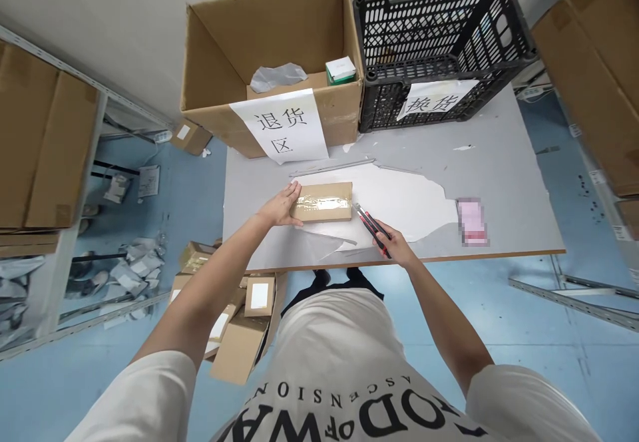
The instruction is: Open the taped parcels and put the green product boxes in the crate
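Note:
A small brown cardboard box [324, 213] lies flat on the table, with shiny clear tape along its top. My left hand [282, 206] grips the box's left end, thumb on the near side and fingers on the far side. In my right hand [395, 245] is a red and black utility knife [370, 223]. Its tip points up and left, at the box's right end; whether the blade touches the tape is too small to tell. Beneath the box is a white, worn patch [399, 196] of the tabletop, with torn grey edges.
A large open carton [219, 119] with a paper sign stands at the table's back, beside a black plastic crate [384, 106]. A blurred pink item [472, 221] lies on the right. Below the table's left front edge are several boxes [239, 349]. Shelving [74, 182] stands left.

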### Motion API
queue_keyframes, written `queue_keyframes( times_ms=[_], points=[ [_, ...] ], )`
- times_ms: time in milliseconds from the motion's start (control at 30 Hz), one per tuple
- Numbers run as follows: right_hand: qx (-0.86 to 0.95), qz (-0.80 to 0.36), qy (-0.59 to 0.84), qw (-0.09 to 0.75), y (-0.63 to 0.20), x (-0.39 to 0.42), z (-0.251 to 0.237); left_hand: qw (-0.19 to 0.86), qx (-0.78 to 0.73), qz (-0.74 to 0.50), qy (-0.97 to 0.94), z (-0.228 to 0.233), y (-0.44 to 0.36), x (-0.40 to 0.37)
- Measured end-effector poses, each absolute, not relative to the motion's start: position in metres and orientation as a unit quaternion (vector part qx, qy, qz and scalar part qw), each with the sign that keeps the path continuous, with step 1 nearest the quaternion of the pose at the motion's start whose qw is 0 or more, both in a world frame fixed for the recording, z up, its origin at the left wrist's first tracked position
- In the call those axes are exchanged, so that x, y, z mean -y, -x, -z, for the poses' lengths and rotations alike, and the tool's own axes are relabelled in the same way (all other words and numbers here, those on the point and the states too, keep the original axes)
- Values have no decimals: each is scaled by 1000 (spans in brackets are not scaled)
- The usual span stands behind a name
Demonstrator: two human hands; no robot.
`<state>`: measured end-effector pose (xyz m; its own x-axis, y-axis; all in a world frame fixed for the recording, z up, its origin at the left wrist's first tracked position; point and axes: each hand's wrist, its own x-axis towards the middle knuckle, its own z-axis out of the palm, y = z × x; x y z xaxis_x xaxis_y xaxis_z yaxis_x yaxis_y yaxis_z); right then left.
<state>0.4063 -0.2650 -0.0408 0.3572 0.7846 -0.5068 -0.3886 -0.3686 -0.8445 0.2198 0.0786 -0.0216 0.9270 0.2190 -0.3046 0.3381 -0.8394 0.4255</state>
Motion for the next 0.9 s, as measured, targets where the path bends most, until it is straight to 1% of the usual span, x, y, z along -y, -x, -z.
queue_keyframes(
  times_ms=[133,200,267,333,500,600,667,700,767,833,900],
  points=[
    [172,-557,619,527,-408,271,36,234,-158,134,-950,19,-221,-77],
    [191,-583,609,503,-404,271,34,235,-163,134,-949,18,-221,-76],
    [219,-619,591,469,-397,271,33,248,-165,125,-946,16,-220,-74],
    [230,-627,583,463,-393,275,34,267,-167,111,-942,15,-221,-74],
    [186,-569,625,501,-404,306,38,299,-165,118,-932,11,-220,-75],
    [178,-507,667,516,-424,317,35,334,-193,48,-922,11,-206,-64],
    [219,-470,691,504,-440,305,25,362,-262,-38,-894,16,-190,-44],
    [255,-456,701,486,-449,291,17,375,-321,-85,-865,20,-182,-31],
    [351,-430,711,431,-465,251,-5,412,-454,-155,-775,29,-172,-1],
    [456,-411,702,361,-476,197,-32,467,-583,-202,-634,39,-174,27],
    [547,-387,682,293,-480,140,-55,515,-657,-234,-498,44,-188,47]
  ],
)
